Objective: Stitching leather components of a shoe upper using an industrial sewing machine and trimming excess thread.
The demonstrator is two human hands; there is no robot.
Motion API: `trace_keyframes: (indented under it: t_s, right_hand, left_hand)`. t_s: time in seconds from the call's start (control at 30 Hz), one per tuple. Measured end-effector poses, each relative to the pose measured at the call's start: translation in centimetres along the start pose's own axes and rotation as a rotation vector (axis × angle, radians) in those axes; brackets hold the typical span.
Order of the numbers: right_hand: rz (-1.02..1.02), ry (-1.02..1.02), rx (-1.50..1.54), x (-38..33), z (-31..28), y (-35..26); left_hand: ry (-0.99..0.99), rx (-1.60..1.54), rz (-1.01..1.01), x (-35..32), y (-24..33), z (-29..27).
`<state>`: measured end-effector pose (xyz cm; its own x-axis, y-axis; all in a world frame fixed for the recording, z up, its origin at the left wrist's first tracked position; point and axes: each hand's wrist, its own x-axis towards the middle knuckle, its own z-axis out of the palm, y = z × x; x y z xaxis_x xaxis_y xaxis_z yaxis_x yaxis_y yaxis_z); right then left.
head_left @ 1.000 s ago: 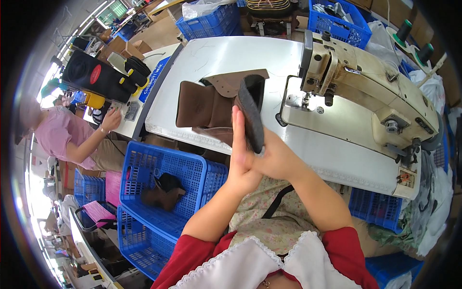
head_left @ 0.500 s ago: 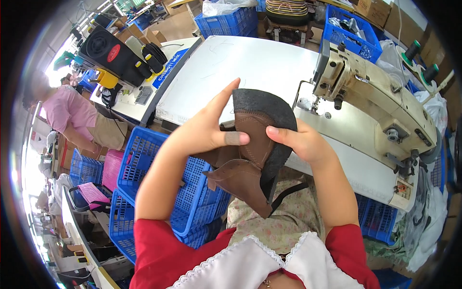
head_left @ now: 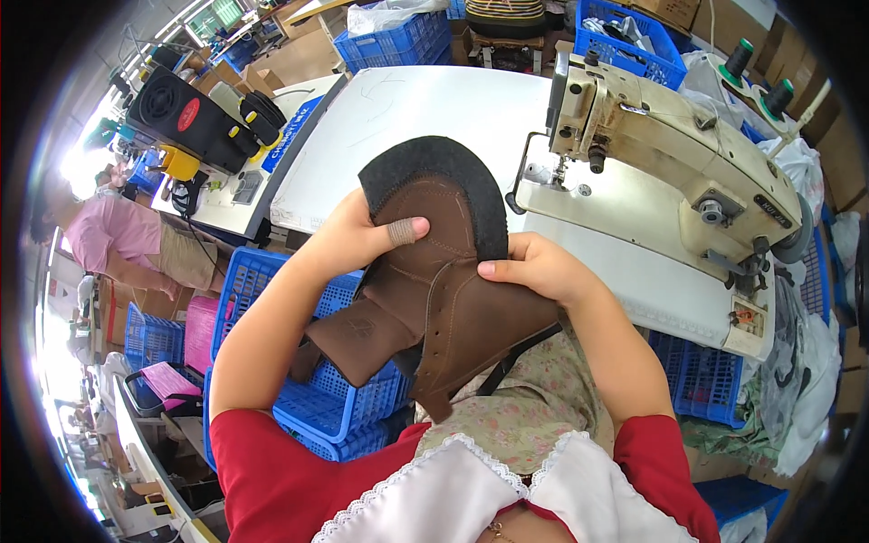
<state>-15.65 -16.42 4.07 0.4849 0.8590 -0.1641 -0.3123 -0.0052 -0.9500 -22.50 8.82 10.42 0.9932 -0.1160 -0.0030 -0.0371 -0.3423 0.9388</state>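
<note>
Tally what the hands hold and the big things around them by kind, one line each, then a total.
Brown leather shoe upper, held by left hand and right hand: 1
Sewing machine: 1
White table: 1
Blue crate beside the lap: 1
Total: 4

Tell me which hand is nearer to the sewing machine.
Right. The right hand grips the brown shoe upper just below and left of the sewing machine; the left hand holds the upper's far side, farther left.
</note>
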Motion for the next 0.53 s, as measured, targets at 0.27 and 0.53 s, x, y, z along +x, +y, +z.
trace_keyframes:
  t_s: [0.27, 0.53]
  right_hand:
    - [0.074, -0.012, 0.351, -1.7, 2.4, 4.6]
    - [-0.016, 0.209, 0.56, 0.7, -1.2, 5.1]
  left_hand:
    - [-0.326, 0.283, -0.11, 1.1, 0.1, -0.2]
    - [-0.397, 1.001, -0.307, 12.1, 1.8, 0.9]
